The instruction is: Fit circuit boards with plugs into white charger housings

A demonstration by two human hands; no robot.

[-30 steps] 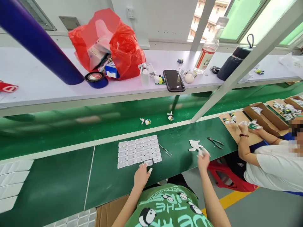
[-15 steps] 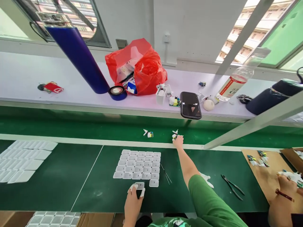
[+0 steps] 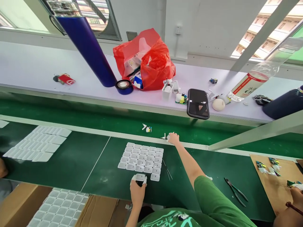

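Observation:
My left hand (image 3: 137, 191), with white covers on its fingertips, grips a small white plastic case (image 3: 140, 177) by its two sides, just in front of rows of similar cases (image 3: 142, 157). My right hand (image 3: 173, 138) reaches out to the white strip at the far edge of the mat. Its fingers are closed on a small circuit board (image 3: 168, 137), mostly hidden, with white pieces sticking out to the left. Another small circuit board (image 3: 148, 129) with white parts lies on the green strip beyond. Tweezers (image 3: 167, 170) rest right of the case rows.
Pliers (image 3: 235, 191) lie at the right, near cardboard (image 3: 262, 181) with boards and a co-worker's hand (image 3: 297, 195). More white cases (image 3: 40, 143) are at left. The shelf holds a phone (image 3: 198, 104), red bag (image 3: 157, 69) and bottles. A slanted post (image 3: 255, 127) crosses the right.
The view has shifted to the right. My right hand has moved the small circuit board a little left and nearer, to the white strip. My left hand still holds the case.

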